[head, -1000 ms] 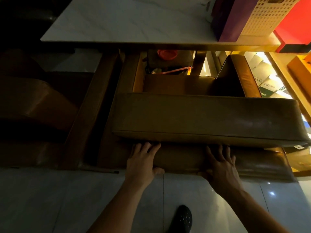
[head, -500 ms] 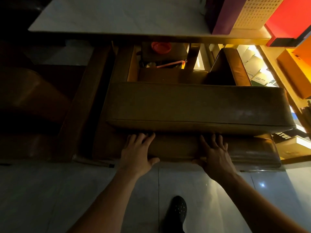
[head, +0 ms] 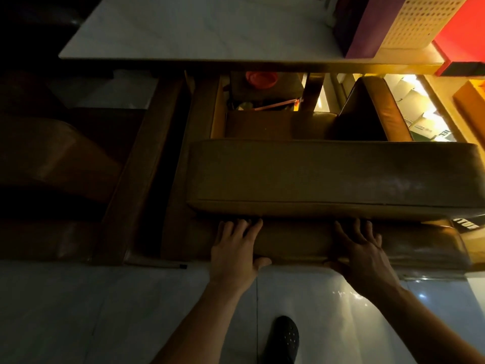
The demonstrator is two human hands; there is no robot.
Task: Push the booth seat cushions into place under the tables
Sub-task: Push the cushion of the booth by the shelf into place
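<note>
1. Head camera looks down at a long brown leather booth seat cushion lying crosswise on top of a lower brown leather seat cushion, both at the floor's edge.
2. Left hand lies flat and spread on the lower cushion's top, fingertips tucked beneath the upper cushion's front lip, thumb hooked over the near edge.
3. Right hand sits the same way further right, palm down, fingers extended, thumb wrapped around the front edge.
4. Whether either hand is truly gripping or merely pressing is hard to judge in this dim light; neither is clenched.
5. Beyond the cushions, the white marble-topped table overhangs the seat frame; the upper cushion lies just short of its near edge.
6. On the table's right end stand a purple box and a cream perforated plastic basket, touching.
7. A black perforated clog rests on the glossy pale tiled floor between the forearms.
</note>
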